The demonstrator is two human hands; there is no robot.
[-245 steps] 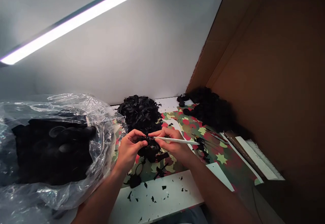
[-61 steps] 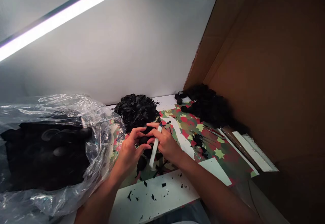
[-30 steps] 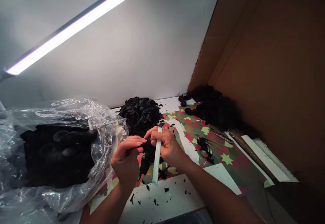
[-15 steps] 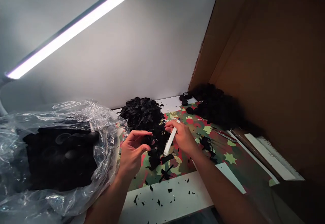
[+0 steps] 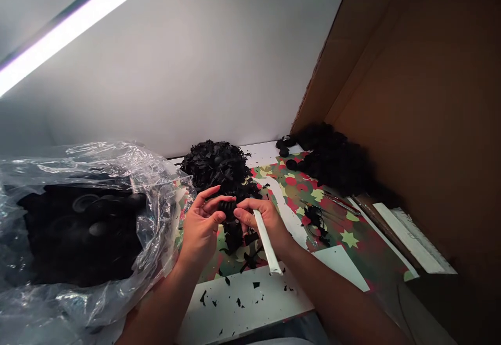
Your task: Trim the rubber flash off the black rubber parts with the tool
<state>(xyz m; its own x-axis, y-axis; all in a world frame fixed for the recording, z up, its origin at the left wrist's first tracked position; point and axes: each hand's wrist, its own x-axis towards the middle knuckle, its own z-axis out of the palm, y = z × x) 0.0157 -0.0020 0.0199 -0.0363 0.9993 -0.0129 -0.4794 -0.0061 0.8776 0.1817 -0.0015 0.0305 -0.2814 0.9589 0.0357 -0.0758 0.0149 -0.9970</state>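
Between the fingertips of my left hand is a small black ribbed piece, which looks like a rubber bellows. My right hand pinches the piece's right side with thumb and finger. The same hand also keeps hold of a white flat stick, whose broad end points down toward me. What the stick's other end looks like is hidden in the fingers. Just behind both hands rises a heap of black scraps, spilling forward beneath them over the patterned sheet.
On the left, a clear plastic bag holds black round parts. A dark pile of black pieces lies against the cardboard wall. Tweezers, a white card and white strips lie to the right. A tube lamp hangs above.
My right hand has come in to touch the black piece, and the white stick has swung round so that its visible end points toward me. The view has shifted slightly.
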